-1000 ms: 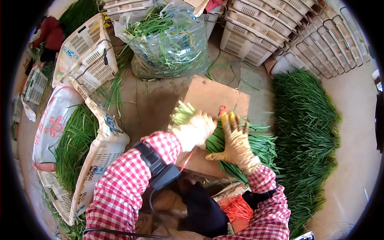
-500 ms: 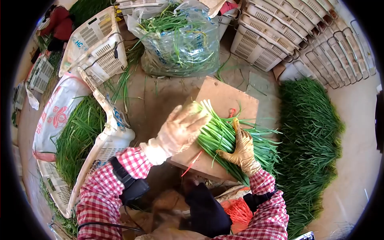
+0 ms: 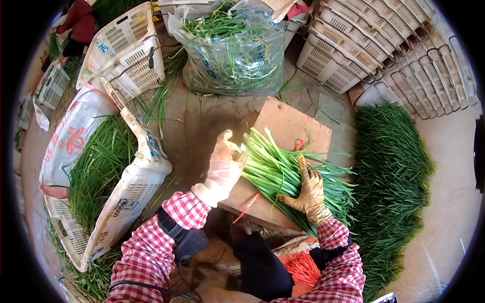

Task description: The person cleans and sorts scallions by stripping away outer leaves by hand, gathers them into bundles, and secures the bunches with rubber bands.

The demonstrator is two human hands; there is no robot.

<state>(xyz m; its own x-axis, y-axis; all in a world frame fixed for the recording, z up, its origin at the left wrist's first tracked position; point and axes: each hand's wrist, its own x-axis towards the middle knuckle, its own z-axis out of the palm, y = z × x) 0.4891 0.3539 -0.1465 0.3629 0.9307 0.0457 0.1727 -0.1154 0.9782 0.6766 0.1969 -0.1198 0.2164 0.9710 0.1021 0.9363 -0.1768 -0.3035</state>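
A bunch of green chives (image 3: pixel 275 164) lies across a brown board (image 3: pixel 293 123), its pale stem ends to the left and its leaves to the right. My right hand (image 3: pixel 308 197), in a yellowish stained glove, is wrapped over the bunch and holds it against the board. Just off the pale ends is my left hand (image 3: pixel 226 161), in a whitish glove, with fingers curled in; what they hold, if anything, is too small to name. A red tie strip (image 3: pixel 246 208) pokes out at the board's near edge, and another red tie (image 3: pixel 299 145) shows beyond the bunch.
A long row of chives (image 3: pixel 391 197) lies on the right. Crates (image 3: pixel 348 50) are stacked at the back right. A clear plastic bag (image 3: pixel 235 70) of loose greens stands ahead. Left are a white crate (image 3: pixel 126 197) and white sack (image 3: pixel 76 136) with greens; a person (image 3: pixel 83 22) is farther back.
My left hand has drawn back to the left from the stem ends, its fingers going from outstretched to curled. My right hand stays on the bunch. The view has shifted slightly.
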